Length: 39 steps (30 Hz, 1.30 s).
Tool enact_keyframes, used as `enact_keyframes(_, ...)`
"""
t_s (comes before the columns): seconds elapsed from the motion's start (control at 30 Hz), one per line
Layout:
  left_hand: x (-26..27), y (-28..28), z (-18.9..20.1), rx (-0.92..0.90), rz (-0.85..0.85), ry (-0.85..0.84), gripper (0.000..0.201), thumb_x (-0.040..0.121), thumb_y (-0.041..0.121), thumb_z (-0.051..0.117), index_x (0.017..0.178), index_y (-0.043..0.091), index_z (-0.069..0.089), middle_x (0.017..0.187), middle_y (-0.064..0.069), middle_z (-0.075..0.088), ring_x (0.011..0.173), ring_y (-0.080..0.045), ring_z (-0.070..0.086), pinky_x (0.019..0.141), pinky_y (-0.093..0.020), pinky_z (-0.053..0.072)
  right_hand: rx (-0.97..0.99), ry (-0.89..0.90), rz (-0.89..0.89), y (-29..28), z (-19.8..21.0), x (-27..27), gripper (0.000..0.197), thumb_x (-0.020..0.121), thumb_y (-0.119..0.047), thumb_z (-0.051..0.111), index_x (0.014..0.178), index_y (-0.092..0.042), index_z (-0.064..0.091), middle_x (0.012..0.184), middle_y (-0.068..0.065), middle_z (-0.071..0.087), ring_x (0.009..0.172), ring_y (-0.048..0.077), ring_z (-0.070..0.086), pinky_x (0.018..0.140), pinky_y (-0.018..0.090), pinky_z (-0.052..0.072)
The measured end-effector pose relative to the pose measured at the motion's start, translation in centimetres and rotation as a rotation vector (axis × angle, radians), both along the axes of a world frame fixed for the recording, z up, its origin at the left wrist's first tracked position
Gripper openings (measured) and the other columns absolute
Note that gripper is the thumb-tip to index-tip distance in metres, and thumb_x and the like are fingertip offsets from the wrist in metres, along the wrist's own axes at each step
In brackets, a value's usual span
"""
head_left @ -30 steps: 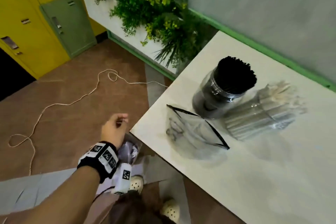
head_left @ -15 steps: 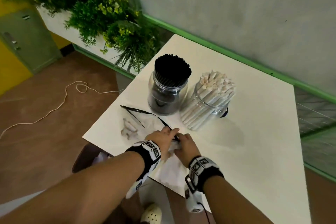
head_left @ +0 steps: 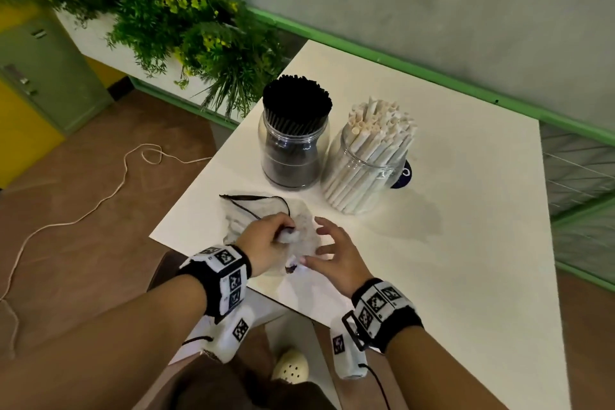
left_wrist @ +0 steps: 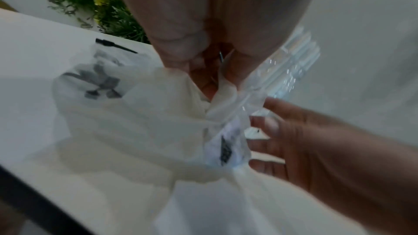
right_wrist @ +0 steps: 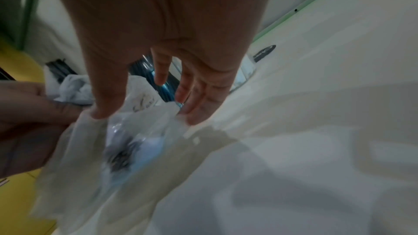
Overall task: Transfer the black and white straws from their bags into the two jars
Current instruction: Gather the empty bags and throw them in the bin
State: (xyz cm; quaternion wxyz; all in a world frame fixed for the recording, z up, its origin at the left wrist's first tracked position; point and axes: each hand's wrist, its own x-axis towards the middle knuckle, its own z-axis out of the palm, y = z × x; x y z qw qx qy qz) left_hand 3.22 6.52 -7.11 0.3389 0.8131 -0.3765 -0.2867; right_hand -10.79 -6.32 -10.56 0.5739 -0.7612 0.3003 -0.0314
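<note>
While the left hand (head_left: 266, 240) now bunches the empty bags (head_left: 301, 230), the right hand (head_left: 336, 256) has lifted off, fingers spread.

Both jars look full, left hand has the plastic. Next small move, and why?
Probably close the right hand on the loose side of the empty bags and gather them off the table. The black straws and white straws already stand in their jars, the left hand grips the crumpled plastic, and the right fingers lie spread beside it, holding nothing.
</note>
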Motion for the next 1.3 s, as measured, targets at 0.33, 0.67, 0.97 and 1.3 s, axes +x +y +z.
enact_keyframes(0.33, 0.6, -0.2, 4.7, -0.274, 0.109, 0.397, 0.027, 0.085, -0.002, 0.063, 0.094, 0.023, 0.058, 0.091, 0.004, 0.065, 0.086, -0.012, 0.059, 0.086, -0.030, 0.047, 0.071, -0.211, -0.326, -2.3, 4.2, -5.0, 0.014, 0.089, -0.006, 0.064, 0.084, -0.018, 0.068, 0.069, -0.004, 0.066, 0.064, 0.012, 0.061, 0.065, 0.023, 0.050)
enact_keyframes(0.67, 5.2, 2.8, 6.4, -0.175, 0.344, 0.015, 0.030, 0.081, 0.024, 0.072, 0.070, 0.006, 0.051, 0.071, -0.006, 0.046, 0.067, -0.021, 0.043, 0.059, -0.023, 0.033, -0.191, -0.309, -0.667, -8.2, 8.4, -8.1, 0.015, 0.096, -0.014, 0.054, 0.084, -0.019, 0.060, 0.074, -0.001, 0.061, 0.062, 0.006, 0.057, 0.057, 0.025, 0.045)
enact_keyframes(0.97, 3.9, 0.5, 6.7, -0.192, 0.368, 0.251, 0.045, 0.082, 0.040, 0.069, 0.067, 0.002, 0.051, 0.046, -0.004, 0.052, 0.038, -0.011, 0.050, 0.051, -0.024, 0.042, -0.034, -0.503, -0.737, -9.0, 13.3, -7.0, 0.010, 0.099, -0.017, 0.048, 0.091, -0.019, 0.052, 0.076, 0.002, 0.055, 0.054, 0.013, 0.053, 0.054, 0.028, 0.048)
enact_keyframes(1.3, 3.5, 1.2, 0.5, -0.054, 0.668, 0.359, 0.078, 0.065, 0.063, 0.073, 0.122, 0.018, 0.045, 0.127, -0.015, 0.057, 0.113, -0.033, 0.057, 0.098, -0.045, 0.046, -0.584, -0.076, -0.119, 1.2, 3.4, -10.4, 0.068, 0.077, -0.063, 0.058, 0.130, -0.023, 0.045, 0.129, -0.001, 0.038, 0.118, 0.018, 0.042, 0.100, 0.027, 0.036)
